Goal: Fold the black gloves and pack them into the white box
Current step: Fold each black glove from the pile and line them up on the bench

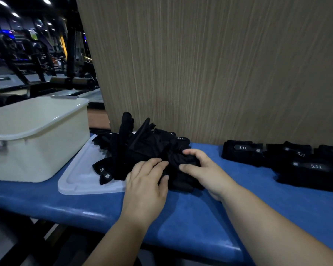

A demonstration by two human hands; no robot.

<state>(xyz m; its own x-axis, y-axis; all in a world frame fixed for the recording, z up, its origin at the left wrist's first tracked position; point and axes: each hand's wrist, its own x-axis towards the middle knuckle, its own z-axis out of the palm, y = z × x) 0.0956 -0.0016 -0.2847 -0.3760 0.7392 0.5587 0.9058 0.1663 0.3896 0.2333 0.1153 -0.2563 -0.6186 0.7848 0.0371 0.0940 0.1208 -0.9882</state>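
**Blue padded counter: snag risk ahead**

Left hand lies flat-fingered on the heap of black fabric gloves; right hand pinches one fold. Tangled neighbours could drag off the flat white plastic lid, missing the white plastic box.

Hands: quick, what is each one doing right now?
Left hand: open, fingers flat on the glove pile.
Right hand: closed, pinching a black glove.

Setting: gym | Evidence: black weight machines and padded leg rollers, rear left | blue padded counter, foreground
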